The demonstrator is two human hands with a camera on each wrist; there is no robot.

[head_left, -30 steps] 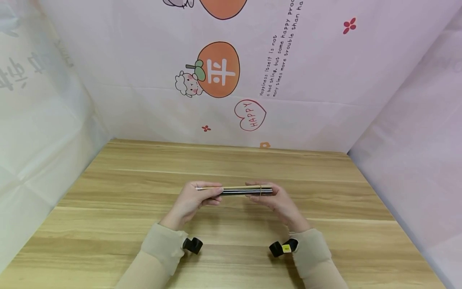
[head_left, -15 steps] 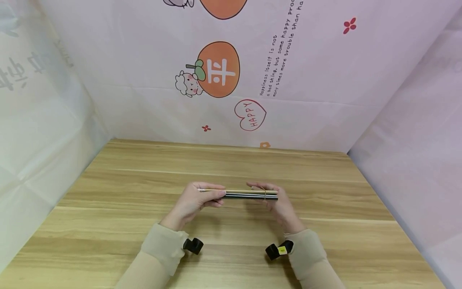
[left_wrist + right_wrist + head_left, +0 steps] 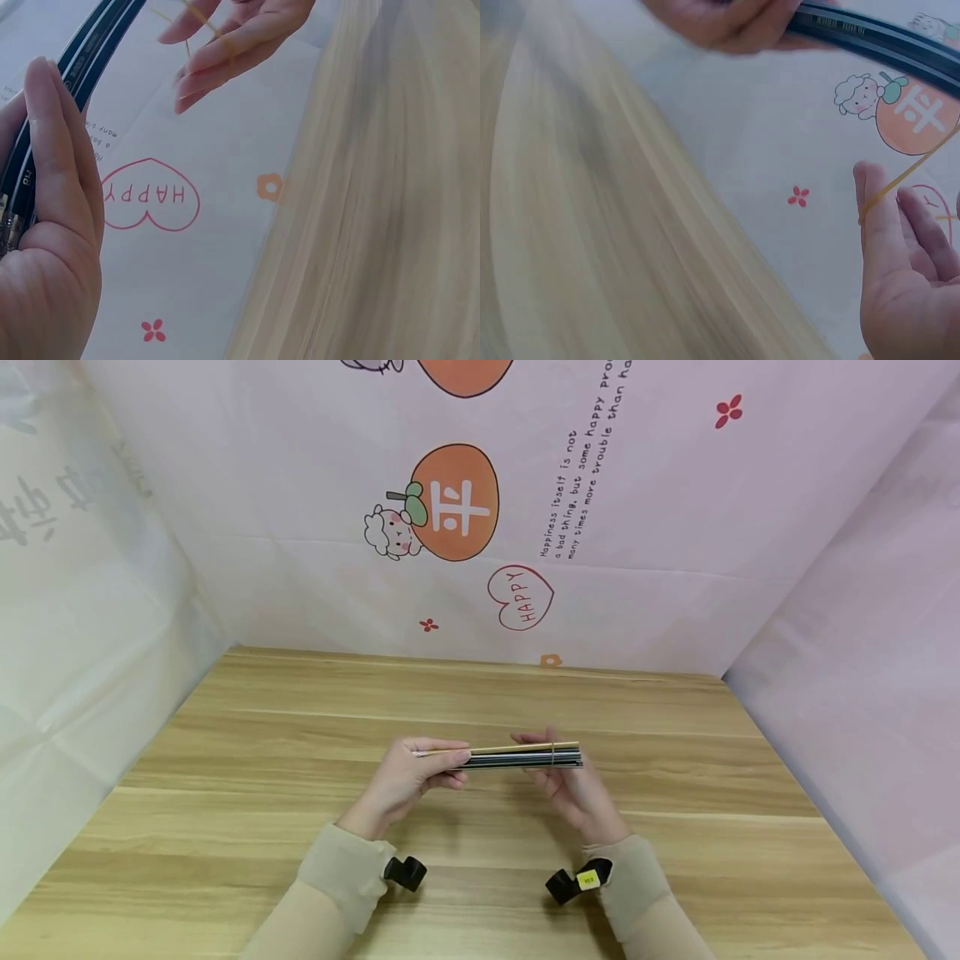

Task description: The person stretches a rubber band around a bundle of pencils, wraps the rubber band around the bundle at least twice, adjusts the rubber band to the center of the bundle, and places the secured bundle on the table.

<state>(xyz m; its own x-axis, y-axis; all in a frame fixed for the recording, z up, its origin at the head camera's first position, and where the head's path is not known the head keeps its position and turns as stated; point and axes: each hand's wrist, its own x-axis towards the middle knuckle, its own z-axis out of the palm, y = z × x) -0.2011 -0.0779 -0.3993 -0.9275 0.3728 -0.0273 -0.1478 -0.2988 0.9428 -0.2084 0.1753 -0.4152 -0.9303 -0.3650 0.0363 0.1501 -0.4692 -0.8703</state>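
A bundle of dark pencils (image 3: 517, 759), with a gold-coloured one along its far side, lies sideways above the table. My left hand (image 3: 405, 774) grips its left end, thumb toward me and fingers behind; metal ferrules show there in the left wrist view. A thin yellow rubber band (image 3: 553, 754) circles the pencils near their right end. In the right wrist view that rubber band (image 3: 913, 169) stretches from the bundle to a finger of my right hand (image 3: 904, 262). The right hand's fingers are mostly straight and spread, with the band looped over them.
A wood-grain table (image 3: 480, 702) spreads below both hands. Behind it hangs a white printed cloth (image 3: 637, 493), and similar cloth encloses both sides. Black wrist cameras, like the left one (image 3: 406, 873), sit on beige cuffs.
My right hand has shifted from around the bundle's right end to behind it, fingers spreading with the rubber band. The bundle's right end has moved slightly right; the left hand keeps its grip.
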